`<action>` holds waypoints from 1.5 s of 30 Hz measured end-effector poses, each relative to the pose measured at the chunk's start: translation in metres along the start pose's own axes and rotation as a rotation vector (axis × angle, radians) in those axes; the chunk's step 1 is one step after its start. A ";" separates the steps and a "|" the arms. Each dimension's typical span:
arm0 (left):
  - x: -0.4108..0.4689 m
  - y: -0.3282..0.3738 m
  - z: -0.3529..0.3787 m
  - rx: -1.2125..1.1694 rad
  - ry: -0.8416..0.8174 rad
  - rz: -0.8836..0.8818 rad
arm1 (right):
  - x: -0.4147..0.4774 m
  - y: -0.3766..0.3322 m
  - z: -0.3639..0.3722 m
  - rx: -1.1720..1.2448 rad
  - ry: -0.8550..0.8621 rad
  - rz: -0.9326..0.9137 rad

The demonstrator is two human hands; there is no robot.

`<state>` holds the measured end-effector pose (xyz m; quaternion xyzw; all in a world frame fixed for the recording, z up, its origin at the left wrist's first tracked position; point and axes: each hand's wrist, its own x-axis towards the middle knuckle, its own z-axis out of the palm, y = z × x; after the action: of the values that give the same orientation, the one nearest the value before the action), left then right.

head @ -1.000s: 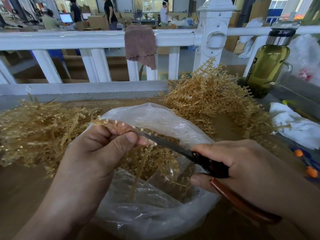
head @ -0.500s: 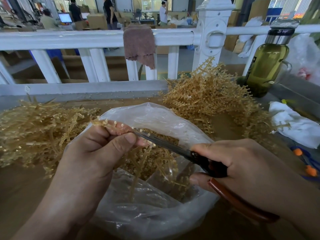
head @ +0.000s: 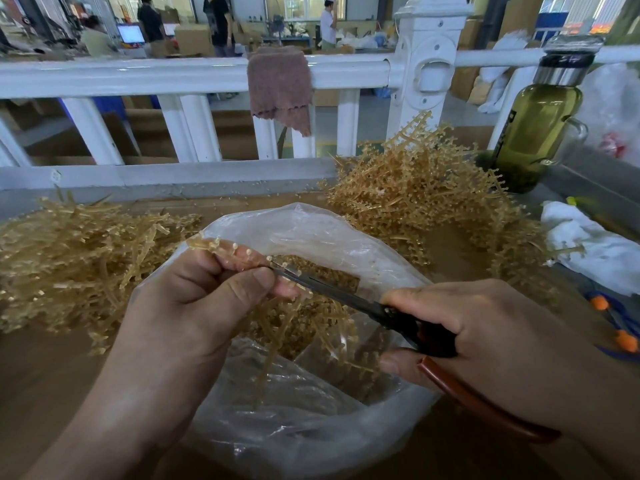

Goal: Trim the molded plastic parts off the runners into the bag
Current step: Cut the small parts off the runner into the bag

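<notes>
Left grip (head: 207,299), one runner (head: 214,245); right grip (head: 485,327), scissors (head: 332,289)

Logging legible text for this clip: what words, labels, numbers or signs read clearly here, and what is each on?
No text in this frame is legible.
On the olive-green glass bottle, a black strip label: pale marks, too blurred to read.
Behind the white railing, a lit monitor screen: too small to read.
At far top right, a red-orange sign: blurred.

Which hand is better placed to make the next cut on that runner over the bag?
Right. The right hand grips the black-and-brown-handled scissors, blades at the tan plastic runner that the left hand pinches above the clear plastic bag.
</notes>
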<state>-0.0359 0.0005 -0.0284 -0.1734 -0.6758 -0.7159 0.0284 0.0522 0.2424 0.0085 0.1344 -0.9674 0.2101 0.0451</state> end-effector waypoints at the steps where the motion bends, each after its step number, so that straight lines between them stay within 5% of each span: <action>1: 0.000 0.000 0.000 0.019 0.000 0.007 | 0.000 0.001 0.000 -0.002 -0.001 0.002; 45: -0.002 0.008 0.006 0.005 0.022 -0.001 | 0.001 0.003 0.004 -0.008 0.041 -0.078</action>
<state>-0.0305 0.0054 -0.0216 -0.1650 -0.6774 -0.7160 0.0361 0.0501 0.2435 0.0037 0.1672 -0.9611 0.2072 0.0737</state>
